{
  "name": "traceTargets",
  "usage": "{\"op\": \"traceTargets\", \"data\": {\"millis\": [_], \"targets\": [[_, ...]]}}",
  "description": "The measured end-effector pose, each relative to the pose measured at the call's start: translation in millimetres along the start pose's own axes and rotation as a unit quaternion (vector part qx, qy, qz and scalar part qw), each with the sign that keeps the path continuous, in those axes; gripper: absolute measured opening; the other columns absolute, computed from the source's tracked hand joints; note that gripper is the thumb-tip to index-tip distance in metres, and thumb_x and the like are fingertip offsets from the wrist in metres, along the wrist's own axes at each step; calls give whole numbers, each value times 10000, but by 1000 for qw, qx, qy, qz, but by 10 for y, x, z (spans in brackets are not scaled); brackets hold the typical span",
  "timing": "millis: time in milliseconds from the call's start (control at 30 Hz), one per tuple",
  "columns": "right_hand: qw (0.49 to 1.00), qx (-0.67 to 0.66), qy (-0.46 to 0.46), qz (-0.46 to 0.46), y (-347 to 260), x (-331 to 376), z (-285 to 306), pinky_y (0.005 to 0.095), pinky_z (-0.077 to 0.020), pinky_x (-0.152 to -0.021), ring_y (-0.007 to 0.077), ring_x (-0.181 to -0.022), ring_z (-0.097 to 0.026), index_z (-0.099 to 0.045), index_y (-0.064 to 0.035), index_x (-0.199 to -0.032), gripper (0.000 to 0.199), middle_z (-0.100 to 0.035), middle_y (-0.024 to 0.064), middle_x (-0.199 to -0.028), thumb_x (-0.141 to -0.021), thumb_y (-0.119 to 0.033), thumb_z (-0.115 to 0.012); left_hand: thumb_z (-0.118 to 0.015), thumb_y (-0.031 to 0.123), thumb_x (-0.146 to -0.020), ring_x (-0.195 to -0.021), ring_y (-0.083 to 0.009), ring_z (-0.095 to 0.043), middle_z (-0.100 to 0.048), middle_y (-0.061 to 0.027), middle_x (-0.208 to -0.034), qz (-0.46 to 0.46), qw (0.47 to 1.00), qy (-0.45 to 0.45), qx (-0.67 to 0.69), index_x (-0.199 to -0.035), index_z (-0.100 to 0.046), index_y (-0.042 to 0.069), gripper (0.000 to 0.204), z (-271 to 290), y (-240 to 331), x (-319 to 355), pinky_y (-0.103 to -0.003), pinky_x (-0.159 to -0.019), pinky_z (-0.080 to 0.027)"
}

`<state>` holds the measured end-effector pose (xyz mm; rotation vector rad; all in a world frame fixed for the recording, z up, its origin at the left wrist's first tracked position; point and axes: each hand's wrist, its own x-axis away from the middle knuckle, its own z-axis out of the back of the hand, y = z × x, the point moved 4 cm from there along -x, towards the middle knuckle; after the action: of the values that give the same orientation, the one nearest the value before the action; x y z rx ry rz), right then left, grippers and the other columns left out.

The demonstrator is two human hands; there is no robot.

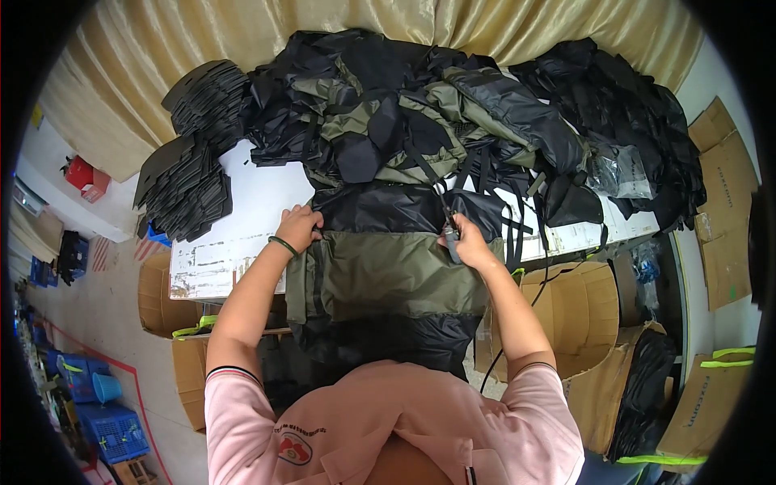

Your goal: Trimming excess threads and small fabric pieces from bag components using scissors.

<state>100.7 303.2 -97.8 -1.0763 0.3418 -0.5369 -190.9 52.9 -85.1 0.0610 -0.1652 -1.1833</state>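
An olive-green and black fabric bag (pixel 396 271) lies across the table's front edge, its lower black part hanging down toward me. My left hand (pixel 299 227) has its fingers curled at the bag's upper left edge, gripping the fabric there. In my right hand (pixel 469 240) is a dark grey handheld tool (pixel 450 230) with a slim metallic tip, pointing away from me over the black upper part of the bag. Its exact kind is not clear. A black cord (pixel 540 291) runs down on the right; where it joins is hard to see.
Heaped black and olive bags (pixel 388 121) cover the back of the white table (pixel 218 263). Stacks of flat black pieces (pixel 184 186) stand at left, another black pile (pixel 622 105) at right. Open cardboard boxes (pixel 586 311) flank the table's front. Blue crates (pixel 113 432) sit on the left floor.
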Motion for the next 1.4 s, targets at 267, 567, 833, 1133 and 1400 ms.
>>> {"op": "traceTargets", "data": {"millis": [267,567,833,1133,1400], "targets": [[999,-15,9,45,-375,297,284,263,-450,-736,108,-753,-538,-536,-42,-867,188,-583,29,-791,-767,-13,-693,-769,203,-691,-982,-274,-520,-549,-50,-918,5,997,45,59,-905,-612,174,266,41,-67,90,-406,-808,-362],[994,91,63,25,98,332,393,334,-463,-740,294,-773,-597,-544,-32,-969,296,-615,162,-831,-733,-44,-723,-713,106,-727,-933,-264,-577,-660,-43,-865,-124,960,163,189,-756,-623,96,95,458,42,315,-355,-873,-379],[999,33,32,11,4,288,305,246,-433,-707,95,-737,-514,-524,-50,-881,222,-559,1,-784,-753,41,-680,-590,63,-913,-686,-6,-445,-501,65,-743,-22,834,-8,551,-885,-541,34,63,715,227,699,-161,-621,-384],[979,199,41,19,-472,290,285,327,-461,-630,234,-666,-575,-526,-41,-847,282,-600,97,-722,-735,-149,-762,-748,-33,-746,-885,-61,-521,-579,36,-932,-51,796,-60,600,-988,-583,59,307,459,353,836,-218,-828,-423],[866,421,-70,261,-1777,216,-383,390,-435,-744,280,-797,-617,-569,-48,-858,516,-635,95,-784,-590,-409,-822,-728,-4,-772,-983,-96,-558,-611,-2,-1035,-74,740,-10,668,-1030,-616,40,284,490,451,784,-272,-951,-417]]}}
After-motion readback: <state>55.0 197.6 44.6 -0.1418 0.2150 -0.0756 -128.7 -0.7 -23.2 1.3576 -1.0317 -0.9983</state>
